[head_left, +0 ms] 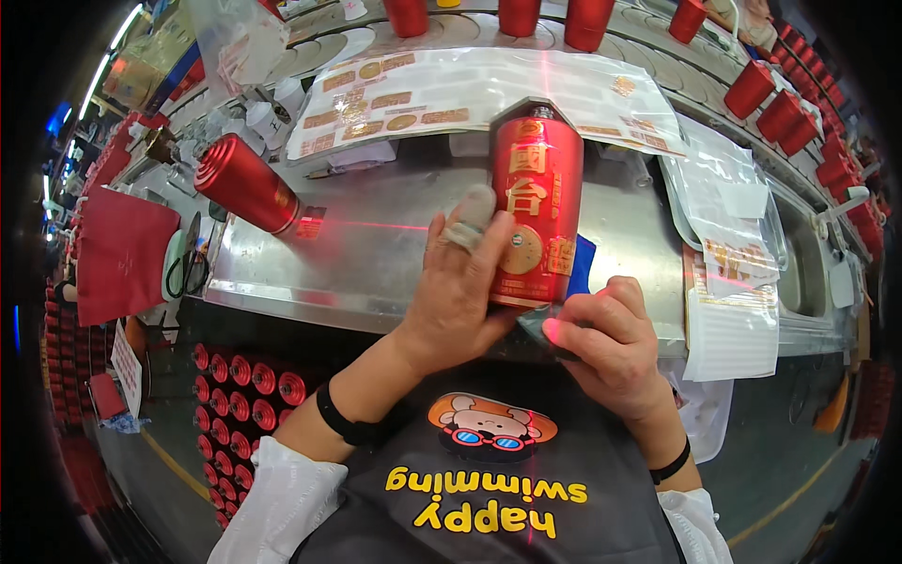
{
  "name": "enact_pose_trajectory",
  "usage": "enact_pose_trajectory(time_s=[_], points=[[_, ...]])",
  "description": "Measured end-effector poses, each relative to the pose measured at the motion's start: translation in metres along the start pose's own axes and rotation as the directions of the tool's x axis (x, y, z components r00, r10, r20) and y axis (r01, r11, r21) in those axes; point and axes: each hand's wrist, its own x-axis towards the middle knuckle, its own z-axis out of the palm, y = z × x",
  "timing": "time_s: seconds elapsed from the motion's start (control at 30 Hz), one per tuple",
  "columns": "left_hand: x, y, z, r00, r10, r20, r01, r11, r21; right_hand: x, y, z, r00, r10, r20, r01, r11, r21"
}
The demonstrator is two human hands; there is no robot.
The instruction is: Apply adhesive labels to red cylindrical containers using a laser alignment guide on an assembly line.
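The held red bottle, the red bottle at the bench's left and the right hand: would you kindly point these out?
Held red bottle (539, 202): head view, middle of its printed front.
Left red bottle (246, 186): head view, middle of its side.
Right hand (616, 352): head view, back of the hand.

Right hand (609, 346) palm hidden, red containers (406, 16) cropped

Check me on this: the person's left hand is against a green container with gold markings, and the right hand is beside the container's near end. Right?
Not quite: the container is red, not green, as the head view shows. The left hand is against it, and the right hand is beside its near end.
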Motion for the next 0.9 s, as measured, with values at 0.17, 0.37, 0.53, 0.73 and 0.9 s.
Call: enact_pose_trajectory(time_s=[0.17, 0.37, 0.53, 0.73, 0.9], points=[[0.006, -0.002, 0.007, 0.991, 0.126, 0.032, -0.127, 0.992, 0.000, 0.002, -0.001, -0.001, 1.000, 0.002, -0.009, -0.002, 1.000, 0.004], [-0.005, -0.003, 0.011, 0.998, -0.020, -0.067, 0.007, 0.983, -0.185, -0.001, 0.001, 0.000, 1.000, -0.002, -0.020, 0.002, 1.000, 0.001], [0.012, 0.005, 0.003, 0.989, 0.142, 0.046, -0.146, 0.984, 0.100, 0.001, 0.000, -0.001, 1.000, 0.013, -0.020, -0.013, 1.000, 0.001], [-0.007, -0.006, 0.013, 0.995, 0.021, -0.095, -0.040, 0.978, -0.206, -0.002, 0.003, 0.001, 0.999, -0.002, -0.042, 0.003, 1.000, 0.023], [0.015, 0.007, -0.003, 0.983, 0.170, 0.074, -0.179, 0.974, 0.136, -0.003, 0.004, -0.001, 0.999, 0.021, -0.031, -0.020, 0.999, 0.041]])
